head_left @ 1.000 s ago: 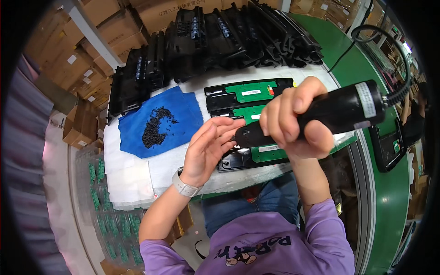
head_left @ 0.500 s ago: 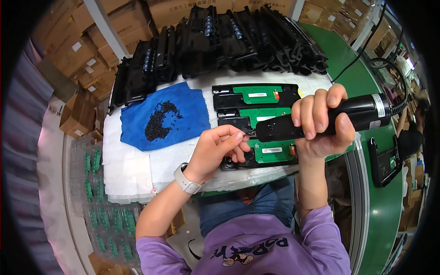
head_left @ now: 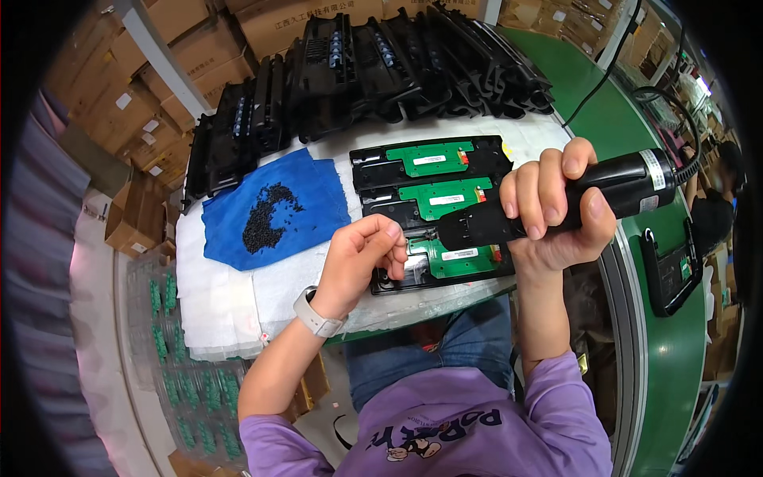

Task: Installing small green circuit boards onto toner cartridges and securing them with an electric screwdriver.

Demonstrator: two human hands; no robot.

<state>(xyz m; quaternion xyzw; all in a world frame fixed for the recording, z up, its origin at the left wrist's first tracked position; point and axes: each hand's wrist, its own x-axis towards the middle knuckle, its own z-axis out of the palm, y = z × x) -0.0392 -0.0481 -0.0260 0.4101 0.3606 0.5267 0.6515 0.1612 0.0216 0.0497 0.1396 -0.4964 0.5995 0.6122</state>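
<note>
My right hand is wrapped round a black electric screwdriver, which lies nearly level with its bit pointing left. The bit is over the nearest of three black plastic housings, each with a green circuit board in it. Just left of the bit, my left hand is closed, thumb and forefinger pinched together. Whatever they hold is too small to make out. Left of the housings, small dark screws are heaped on a blue cloth.
A row of stacked black plastic parts stands along the back of the white-covered table. The screwdriver's cable runs up at the right. Another black housing lies on the green bench. Trays of green boards stand below left.
My left fingertips have drawn left, widening the gap to the screwdriver bit. The view has shifted slightly, so the table and housings appear further left. My right hand keeps its grip.
</note>
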